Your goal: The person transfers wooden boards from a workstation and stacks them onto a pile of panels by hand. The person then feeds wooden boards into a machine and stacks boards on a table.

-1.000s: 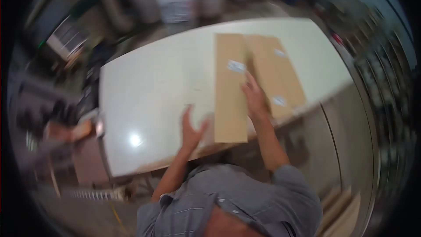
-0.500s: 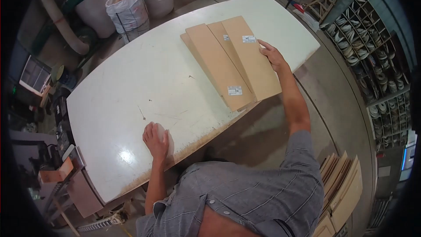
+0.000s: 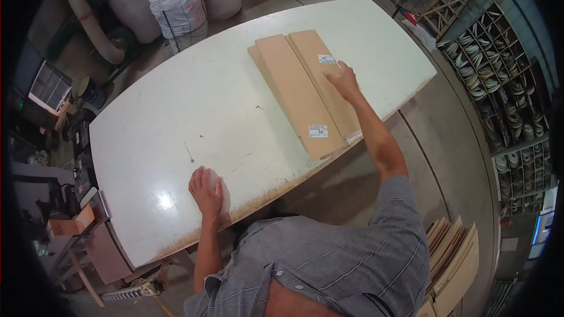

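Tan flat boards lie in two side-by-side piles on the white worktable [image 3: 235,100]. The left board [image 3: 294,85] carries a white label near its front end. The right board [image 3: 320,73] has a label toward its far end. Over the right board's outer side is my right hand [image 3: 345,81], thumb and fingers apart, with nothing gripped; whether the fingertips touch the board I cannot tell. Near the table's front edge my left hand [image 3: 207,192] rests on the bare tabletop, fingers slightly spread and holding nothing.
More boards [image 3: 452,264] stand stacked on the floor at my right. Racks [image 3: 493,76] of coiled strips line the right wall. A white sack [image 3: 177,9] and a pipe [image 3: 88,17] are beyond the far side. Equipment [image 3: 76,223] stands at the table's left end.
The right board has shifted left, closing the overlapping, fanned gap against the left pile. My right hand moved left with it and loosened from its outer edge. My left hand stayed put.
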### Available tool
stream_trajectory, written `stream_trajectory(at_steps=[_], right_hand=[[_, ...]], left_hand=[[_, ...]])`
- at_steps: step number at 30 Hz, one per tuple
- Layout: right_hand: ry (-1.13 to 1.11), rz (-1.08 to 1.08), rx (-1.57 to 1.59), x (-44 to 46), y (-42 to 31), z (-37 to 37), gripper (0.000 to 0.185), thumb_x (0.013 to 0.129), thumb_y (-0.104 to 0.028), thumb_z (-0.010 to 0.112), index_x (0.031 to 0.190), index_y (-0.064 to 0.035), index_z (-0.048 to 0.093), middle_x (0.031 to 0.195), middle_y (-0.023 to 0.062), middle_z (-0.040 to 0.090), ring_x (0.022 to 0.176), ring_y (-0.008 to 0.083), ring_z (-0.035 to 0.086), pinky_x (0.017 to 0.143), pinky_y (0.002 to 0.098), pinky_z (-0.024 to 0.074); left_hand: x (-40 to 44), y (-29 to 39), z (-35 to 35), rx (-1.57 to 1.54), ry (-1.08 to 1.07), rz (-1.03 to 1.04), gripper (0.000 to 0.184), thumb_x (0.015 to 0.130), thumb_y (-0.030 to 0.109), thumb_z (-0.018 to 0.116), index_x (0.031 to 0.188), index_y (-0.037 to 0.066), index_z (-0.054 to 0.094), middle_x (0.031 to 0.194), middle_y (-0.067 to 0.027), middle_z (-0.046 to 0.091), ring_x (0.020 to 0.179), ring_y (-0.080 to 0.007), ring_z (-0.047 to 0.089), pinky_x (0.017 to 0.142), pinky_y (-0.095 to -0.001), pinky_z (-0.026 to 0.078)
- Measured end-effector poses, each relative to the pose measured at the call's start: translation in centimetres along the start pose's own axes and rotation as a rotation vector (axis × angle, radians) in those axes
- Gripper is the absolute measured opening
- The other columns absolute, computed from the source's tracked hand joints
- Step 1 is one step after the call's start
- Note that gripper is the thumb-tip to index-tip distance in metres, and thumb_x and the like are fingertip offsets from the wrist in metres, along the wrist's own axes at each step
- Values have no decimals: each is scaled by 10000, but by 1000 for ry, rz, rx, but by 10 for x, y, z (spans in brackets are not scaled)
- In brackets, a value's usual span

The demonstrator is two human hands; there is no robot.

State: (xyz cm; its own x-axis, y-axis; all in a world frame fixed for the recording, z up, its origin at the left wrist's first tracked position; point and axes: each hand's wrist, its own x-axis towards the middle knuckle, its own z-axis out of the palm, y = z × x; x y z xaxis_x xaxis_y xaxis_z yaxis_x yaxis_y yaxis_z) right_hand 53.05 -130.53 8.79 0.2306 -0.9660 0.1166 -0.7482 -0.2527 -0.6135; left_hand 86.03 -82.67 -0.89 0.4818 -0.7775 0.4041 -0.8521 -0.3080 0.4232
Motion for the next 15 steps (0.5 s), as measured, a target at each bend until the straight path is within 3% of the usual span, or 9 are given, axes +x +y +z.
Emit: stream_trajectory(at_steps=[3,6,15], right_hand=[[-62,25,-117,-16,-16,2,893,872,-549,736,1555,-72,417,1460,225,506,1365,382,505,1111,529,419],[49,-24,-191,-13,-5,17,871,887,-566,714,1543,-64,436,1481,212,494,1352,381,519,1107,513,425],[45,11,-218,-11,-17,21,792,925,-555,674,1517,-63,490,1472,201,527,1358,365,523,1101,486,444]], left_hand=[[1,2,-2,4,-2,-5,486,853,154,769,1301,49,613,1429,-160,559,1362,-368,481,1146,-506,341],[1,3,-1,10,-2,-24,489,856,158,768,1305,47,610,1429,-160,556,1361,-368,479,1146,-506,340],[-1,-3,-3,-9,16,8,478,867,162,753,1306,41,608,1429,-160,551,1358,-373,475,1151,-510,333]])
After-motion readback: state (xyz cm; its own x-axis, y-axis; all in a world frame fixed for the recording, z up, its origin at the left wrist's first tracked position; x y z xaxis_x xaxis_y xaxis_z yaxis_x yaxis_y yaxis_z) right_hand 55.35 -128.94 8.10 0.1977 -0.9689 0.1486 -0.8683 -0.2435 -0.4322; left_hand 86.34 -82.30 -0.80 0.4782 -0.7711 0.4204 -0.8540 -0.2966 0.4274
